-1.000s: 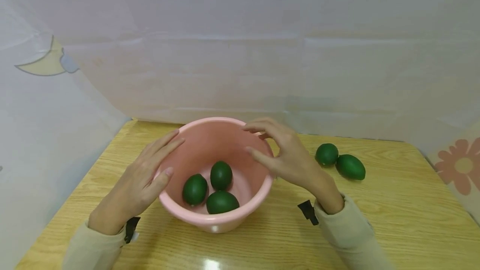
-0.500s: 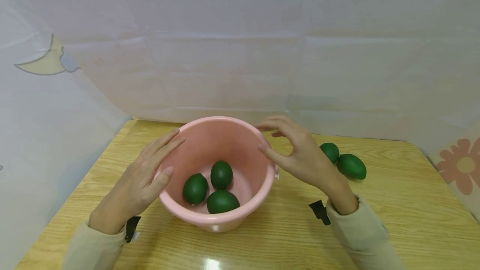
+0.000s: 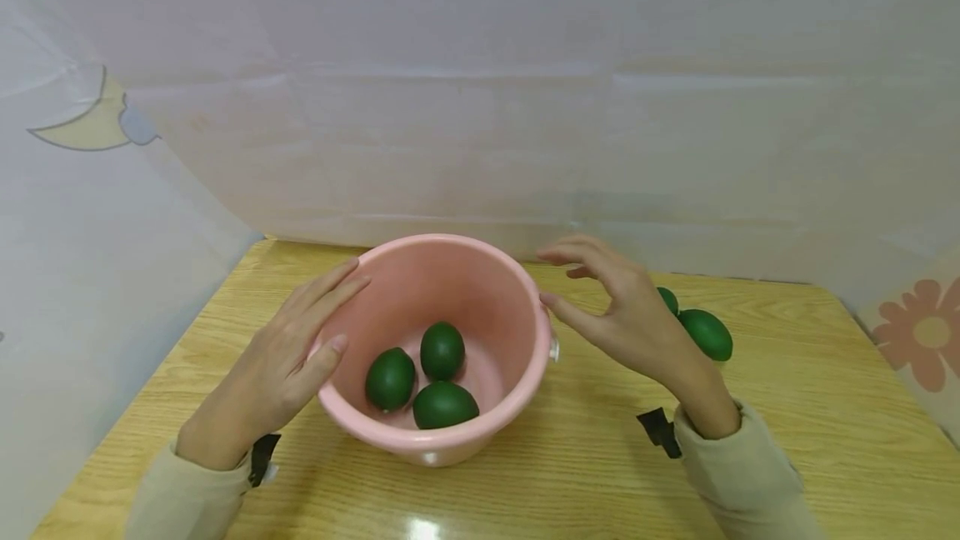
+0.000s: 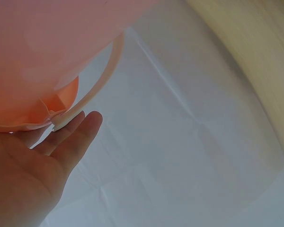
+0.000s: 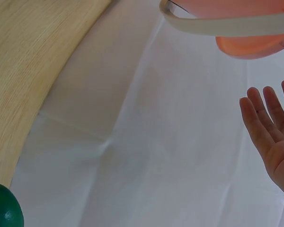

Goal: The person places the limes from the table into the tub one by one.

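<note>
A pink bucket (image 3: 480, 290) stands on the wooden table, holding three dark green limes (image 3: 442, 351) at its bottom. My left hand (image 3: 277, 357) rests on the bucket's left rim, fingers fairly straight and thumb over the edge. The left wrist view shows that hand (image 4: 42, 165) under the rim, by the pale handle (image 4: 102, 80). To the right of the bucket my right hand (image 3: 630, 315) hangs in the air with nothing in it, fingers loosely bent and thumb tip near the rim. Two more limes (image 3: 705, 334) lie beyond that wrist, one mostly hidden by it.
The wooden table (image 3: 810, 407) ends at a pale sheet (image 3: 465, 140) hung behind and along the left side. Printed on the sheet are a moon (image 3: 90, 123) and a flower (image 3: 926, 332). A small metallic fitting (image 3: 554, 348) shows on the bucket's right side.
My right hand has moved rightward from over the bucket's rim to beside it, its forearm now covering part of the far lime. The left hand, bucket and limes have stayed put.
</note>
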Motion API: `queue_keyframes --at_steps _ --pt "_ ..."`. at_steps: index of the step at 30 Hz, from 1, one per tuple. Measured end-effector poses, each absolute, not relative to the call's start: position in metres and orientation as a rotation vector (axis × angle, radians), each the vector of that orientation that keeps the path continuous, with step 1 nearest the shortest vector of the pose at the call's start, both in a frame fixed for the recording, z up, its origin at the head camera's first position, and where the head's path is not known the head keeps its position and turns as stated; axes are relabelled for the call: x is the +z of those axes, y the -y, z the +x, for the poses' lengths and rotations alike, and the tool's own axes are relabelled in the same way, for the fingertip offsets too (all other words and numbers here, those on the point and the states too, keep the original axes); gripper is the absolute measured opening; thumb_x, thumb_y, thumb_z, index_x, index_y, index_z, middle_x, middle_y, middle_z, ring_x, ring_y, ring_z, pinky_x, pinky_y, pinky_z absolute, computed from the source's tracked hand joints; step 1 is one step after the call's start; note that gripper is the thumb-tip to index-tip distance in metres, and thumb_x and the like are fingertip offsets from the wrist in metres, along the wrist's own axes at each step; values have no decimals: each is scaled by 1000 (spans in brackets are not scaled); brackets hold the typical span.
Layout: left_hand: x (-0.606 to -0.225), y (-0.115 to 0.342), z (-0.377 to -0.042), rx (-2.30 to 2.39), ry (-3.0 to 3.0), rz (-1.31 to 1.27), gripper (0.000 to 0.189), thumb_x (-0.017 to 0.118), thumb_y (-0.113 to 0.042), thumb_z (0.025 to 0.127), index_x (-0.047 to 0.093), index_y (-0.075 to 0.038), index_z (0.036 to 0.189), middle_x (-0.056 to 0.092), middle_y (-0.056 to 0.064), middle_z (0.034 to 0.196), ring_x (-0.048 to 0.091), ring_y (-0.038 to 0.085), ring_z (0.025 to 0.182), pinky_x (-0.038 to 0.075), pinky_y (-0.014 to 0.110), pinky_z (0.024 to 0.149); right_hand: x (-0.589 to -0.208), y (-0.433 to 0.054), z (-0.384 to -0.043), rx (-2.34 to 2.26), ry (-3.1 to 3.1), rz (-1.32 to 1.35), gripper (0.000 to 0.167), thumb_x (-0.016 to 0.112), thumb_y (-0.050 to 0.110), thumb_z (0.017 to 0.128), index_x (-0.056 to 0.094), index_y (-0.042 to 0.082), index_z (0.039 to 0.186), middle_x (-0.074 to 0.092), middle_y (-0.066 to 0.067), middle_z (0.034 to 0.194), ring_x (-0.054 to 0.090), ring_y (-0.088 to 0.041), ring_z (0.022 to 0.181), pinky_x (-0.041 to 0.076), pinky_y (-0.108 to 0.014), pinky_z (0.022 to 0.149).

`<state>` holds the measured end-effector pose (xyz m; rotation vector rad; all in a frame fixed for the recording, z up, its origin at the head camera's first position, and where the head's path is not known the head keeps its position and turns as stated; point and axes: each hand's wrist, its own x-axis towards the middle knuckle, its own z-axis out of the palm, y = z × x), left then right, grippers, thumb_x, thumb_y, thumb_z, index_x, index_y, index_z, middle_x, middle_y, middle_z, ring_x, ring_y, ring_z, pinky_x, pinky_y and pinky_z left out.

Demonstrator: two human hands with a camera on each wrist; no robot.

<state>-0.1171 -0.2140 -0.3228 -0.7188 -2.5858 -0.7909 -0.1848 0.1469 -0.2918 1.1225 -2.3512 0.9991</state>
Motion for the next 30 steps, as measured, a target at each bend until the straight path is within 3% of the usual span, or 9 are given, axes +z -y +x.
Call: queue_keyframes --at_steps 14,22,30 --pt "-324 214 -117 -779 2579 -723 58 52 -12 95 42 -18 152 34 6 160 32 28 147 34 56 109 -300 -163 -186 987 2348 1052 49 76 0 82 63 12 127 65 0 125 60 -15 116 51 -22 93" --pt "-324 213 -117 -779 2534 -743 57 50 -11 94 44 -16 151 36 6 159 34 27 146 32 44 113 -303 -171 -184 968 2385 1027 49 76 2 83 63 13 128 64 0 127 59 -14 117 49 -20 94" --pt "-323 214 -118 -791 2578 -727 58 51 -12 94 42 -18 152 34 7 161 32 28 147 34 59 108 -308 -181 -185 944 2370 1047 51 77 -1 81 63 12 128 64 0 125 57 -5 114 47 -19 92"
